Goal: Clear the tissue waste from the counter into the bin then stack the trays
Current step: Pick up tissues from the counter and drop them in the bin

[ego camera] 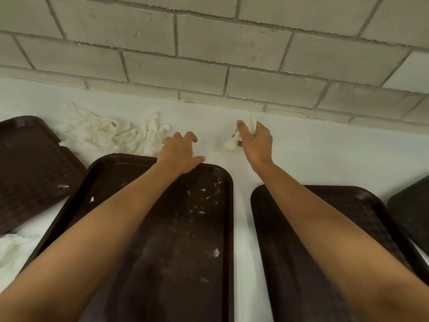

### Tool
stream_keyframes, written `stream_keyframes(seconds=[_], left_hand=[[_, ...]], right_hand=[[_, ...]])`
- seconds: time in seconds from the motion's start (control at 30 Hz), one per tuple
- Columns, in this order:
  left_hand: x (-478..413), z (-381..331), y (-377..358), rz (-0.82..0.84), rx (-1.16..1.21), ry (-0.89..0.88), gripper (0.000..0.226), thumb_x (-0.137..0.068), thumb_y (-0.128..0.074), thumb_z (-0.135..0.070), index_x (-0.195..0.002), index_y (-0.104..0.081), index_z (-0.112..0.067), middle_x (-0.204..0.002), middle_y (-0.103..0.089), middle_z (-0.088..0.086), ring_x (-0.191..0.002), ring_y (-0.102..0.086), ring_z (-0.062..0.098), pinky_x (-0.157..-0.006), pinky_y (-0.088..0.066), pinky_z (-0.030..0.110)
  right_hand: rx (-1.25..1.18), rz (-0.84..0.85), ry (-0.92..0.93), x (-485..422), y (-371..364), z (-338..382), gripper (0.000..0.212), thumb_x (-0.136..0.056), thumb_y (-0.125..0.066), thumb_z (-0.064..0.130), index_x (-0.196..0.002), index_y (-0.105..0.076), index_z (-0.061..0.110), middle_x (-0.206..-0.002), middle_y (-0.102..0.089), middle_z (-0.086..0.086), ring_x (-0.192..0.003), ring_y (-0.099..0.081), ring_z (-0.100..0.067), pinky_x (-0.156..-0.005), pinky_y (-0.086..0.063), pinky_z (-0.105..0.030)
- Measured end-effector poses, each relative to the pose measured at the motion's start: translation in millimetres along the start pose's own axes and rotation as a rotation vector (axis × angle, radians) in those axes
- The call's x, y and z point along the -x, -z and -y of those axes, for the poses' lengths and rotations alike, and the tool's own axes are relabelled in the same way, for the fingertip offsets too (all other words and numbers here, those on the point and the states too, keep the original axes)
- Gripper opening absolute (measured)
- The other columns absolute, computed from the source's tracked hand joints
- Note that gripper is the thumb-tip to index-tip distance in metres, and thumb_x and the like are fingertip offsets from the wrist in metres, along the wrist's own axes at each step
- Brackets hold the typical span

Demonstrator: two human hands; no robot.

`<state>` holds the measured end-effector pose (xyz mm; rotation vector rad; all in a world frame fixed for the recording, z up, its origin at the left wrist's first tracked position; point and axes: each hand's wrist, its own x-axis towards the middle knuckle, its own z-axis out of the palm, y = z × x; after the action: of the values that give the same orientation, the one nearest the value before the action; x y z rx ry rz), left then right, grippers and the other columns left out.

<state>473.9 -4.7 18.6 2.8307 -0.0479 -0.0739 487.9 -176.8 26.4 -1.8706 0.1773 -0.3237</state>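
Observation:
My right hand point(256, 140) is closed on a crumpled white tissue wad point(249, 123) above the white counter point(325, 149); a twisted end point(229, 145) hangs below the fist. My left hand point(182, 152) rests with fingers spread on the far rim of the middle brown tray point(162, 228), beside a pile of crumpled tissue point(111, 133). A second brown tray point(301, 252) lies under my right forearm. A third brown tray point(30, 168) sits at the left. More tissue point(11, 249) lies at the lower left. No bin is in view.
A dark tray corner point(411, 210) shows at the right edge. A grey brick wall point(209, 54) rises directly behind the counter. Small white tissue scraps speckle the middle tray.

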Motion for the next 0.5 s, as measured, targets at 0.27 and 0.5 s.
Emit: stream_keyframes(seconds=[0.27,0.5], left_hand=[[-16,-7,4,0.049,-0.020,-0.015,0.032,-0.081,-0.069,-0.019,-0.111,-0.064,-0.011,-0.120,-0.062,0.005,-0.109,-0.057,0.023,-0.084,-0.044,0.027],[-19,-3,-6,0.052,-0.070,-0.027,0.026,-0.090,-0.054,-0.007,-0.115,-0.060,-0.003,-0.115,-0.063,0.012,-0.105,-0.059,0.027,-0.086,-0.049,0.030]], right_hand=[[0.024,0.048,-0.013,6,2,-14,0.014,-0.093,-0.055,0.019,-0.102,-0.049,0.010,-0.095,-0.061,-0.009,-0.060,-0.063,-0.012,-0.051,-0.047,-0.008],[0.011,0.098,-0.049,11,2,-17,0.025,-0.098,-0.046,0.022,-0.118,-0.035,0.012,-0.095,-0.056,-0.007,-0.061,-0.050,-0.011,-0.044,-0.045,-0.015]])
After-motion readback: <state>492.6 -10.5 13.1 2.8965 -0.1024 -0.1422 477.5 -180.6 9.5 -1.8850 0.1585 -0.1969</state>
